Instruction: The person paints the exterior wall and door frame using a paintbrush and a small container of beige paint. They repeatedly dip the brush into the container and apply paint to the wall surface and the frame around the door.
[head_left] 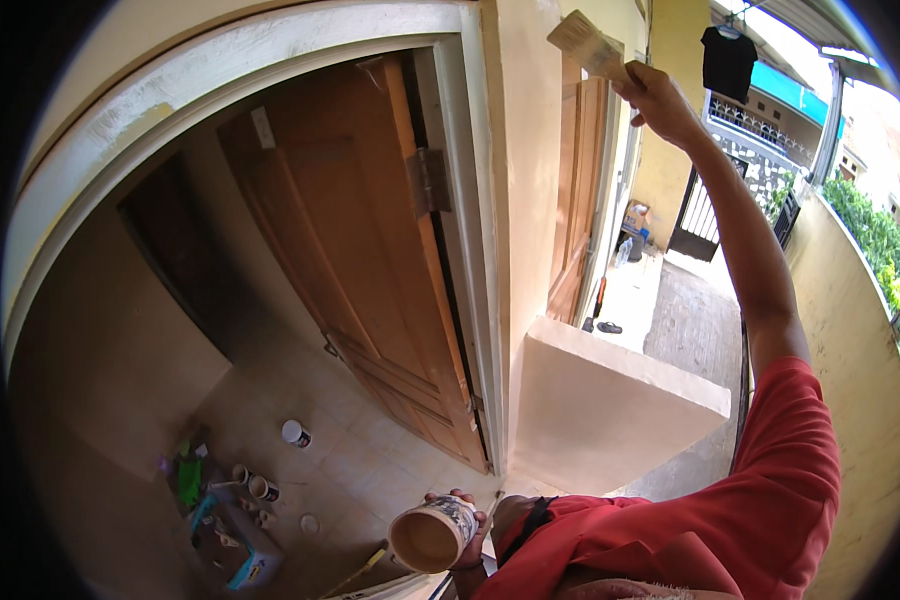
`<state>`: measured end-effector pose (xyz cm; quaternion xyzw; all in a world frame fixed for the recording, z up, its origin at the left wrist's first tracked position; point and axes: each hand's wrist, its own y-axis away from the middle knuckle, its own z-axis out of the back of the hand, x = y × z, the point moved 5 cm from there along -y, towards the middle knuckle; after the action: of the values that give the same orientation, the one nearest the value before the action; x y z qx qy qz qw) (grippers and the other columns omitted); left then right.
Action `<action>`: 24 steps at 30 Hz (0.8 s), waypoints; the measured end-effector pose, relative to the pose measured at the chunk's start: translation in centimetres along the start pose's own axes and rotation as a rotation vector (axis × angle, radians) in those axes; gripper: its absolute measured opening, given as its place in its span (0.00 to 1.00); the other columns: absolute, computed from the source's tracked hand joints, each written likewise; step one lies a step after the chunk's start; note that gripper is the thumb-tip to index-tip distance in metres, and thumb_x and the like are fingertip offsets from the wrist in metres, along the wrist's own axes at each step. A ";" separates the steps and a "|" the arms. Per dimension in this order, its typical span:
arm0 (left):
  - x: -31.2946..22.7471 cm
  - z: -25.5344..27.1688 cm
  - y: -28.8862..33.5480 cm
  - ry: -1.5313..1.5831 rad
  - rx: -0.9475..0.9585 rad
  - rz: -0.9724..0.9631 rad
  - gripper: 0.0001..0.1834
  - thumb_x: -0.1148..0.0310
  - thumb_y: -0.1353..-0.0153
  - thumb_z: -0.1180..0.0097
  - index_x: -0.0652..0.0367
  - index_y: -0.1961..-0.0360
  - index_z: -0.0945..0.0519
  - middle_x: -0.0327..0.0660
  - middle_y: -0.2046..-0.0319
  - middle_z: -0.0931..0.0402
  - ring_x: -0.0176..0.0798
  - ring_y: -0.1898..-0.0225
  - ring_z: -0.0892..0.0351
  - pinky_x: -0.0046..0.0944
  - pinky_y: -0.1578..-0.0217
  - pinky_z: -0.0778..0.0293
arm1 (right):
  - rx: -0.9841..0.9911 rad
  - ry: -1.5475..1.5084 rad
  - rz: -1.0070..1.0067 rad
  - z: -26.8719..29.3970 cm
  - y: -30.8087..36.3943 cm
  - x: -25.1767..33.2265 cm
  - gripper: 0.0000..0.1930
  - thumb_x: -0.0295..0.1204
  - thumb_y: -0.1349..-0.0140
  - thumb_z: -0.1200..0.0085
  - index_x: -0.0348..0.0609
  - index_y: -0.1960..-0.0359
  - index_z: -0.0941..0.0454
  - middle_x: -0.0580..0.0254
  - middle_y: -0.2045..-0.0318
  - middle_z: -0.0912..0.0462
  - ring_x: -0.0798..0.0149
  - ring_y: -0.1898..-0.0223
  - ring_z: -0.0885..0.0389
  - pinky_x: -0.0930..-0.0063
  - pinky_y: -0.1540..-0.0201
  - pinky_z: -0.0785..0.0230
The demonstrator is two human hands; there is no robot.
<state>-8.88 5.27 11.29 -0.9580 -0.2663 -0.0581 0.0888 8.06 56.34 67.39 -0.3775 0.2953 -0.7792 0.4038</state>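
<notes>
My right arm, in a red sleeve, reaches up high. My right hand [660, 100] is closed round the handle of a wide flat paintbrush [588, 46], whose bristles point up and left. The bristles overlap the upper part of the cream wall [520, 200]; whether they touch it I cannot tell. Low down near my body, my left hand [478, 522] grips a paint tub [432, 538], its fingers wrapped round the far side and partly hidden. The tub is tilted with its mouth facing me, and its inside looks cream-coloured.
A white door frame [460, 250] surrounds an open brown door [340, 230]. Inside, a white tub [296, 433] and several other containers stand on the tiled floor. A low cream partition [610, 410] juts out at the right. Beyond it runs a concrete passage [695, 320].
</notes>
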 end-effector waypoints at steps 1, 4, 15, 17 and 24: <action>0.1 0.2 0.0 0.016 -0.009 0.004 0.29 0.51 0.30 0.40 0.38 0.28 0.26 0.52 0.32 0.33 0.55 0.29 0.35 0.67 0.41 0.26 | -0.035 0.065 0.062 0.1 0.5 0.0 0.18 0.42 0.20 0.47 0.36 0.51 0.18 0.59 0.76 0.19 0.65 0.75 0.18 0.62 0.66 0.22; 0.1 0.5 0.1 0.032 -0.025 0.004 0.29 0.51 0.29 0.40 0.38 0.28 0.26 0.53 0.32 0.33 0.56 0.29 0.35 0.67 0.41 0.26 | -0.186 0.326 0.344 0.3 1.3 1.1 0.18 0.40 0.20 0.47 0.38 0.44 0.20 0.57 0.70 0.16 0.64 0.74 0.16 0.62 0.67 0.22; 0.3 0.9 0.4 0.031 -0.036 -0.039 0.28 0.52 0.28 0.42 0.38 0.28 0.26 0.54 0.32 0.33 0.58 0.30 0.34 0.67 0.42 0.26 | -0.284 0.464 0.697 0.2 -2.0 8.5 0.24 0.38 0.24 0.44 0.45 0.31 0.26 0.53 0.64 0.22 0.48 0.63 0.20 0.54 0.62 0.25; 0.1 1.4 0.4 0.042 -0.045 -0.031 0.28 0.52 0.28 0.42 0.37 0.28 0.25 0.53 0.32 0.33 0.57 0.30 0.34 0.67 0.41 0.26 | -0.273 0.469 0.787 -0.1 -3.5 8.1 0.27 0.36 0.26 0.42 0.45 0.28 0.28 0.54 0.63 0.24 0.49 0.63 0.21 0.55 0.62 0.25; 0.3 1.7 0.3 0.002 -0.091 -0.044 0.27 0.47 0.29 0.43 0.39 0.32 0.24 0.52 0.35 0.28 0.56 0.32 0.30 0.68 0.46 0.25 | -0.125 0.616 0.690 0.0 -5.4 8.7 0.26 0.35 0.26 0.42 0.50 0.28 0.27 0.53 0.64 0.20 0.51 0.64 0.18 0.57 0.62 0.23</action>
<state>-8.40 5.47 9.66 -0.9549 -0.2844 -0.0730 0.0440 2.49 51.60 74.57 -0.0319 0.5563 -0.6560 0.5092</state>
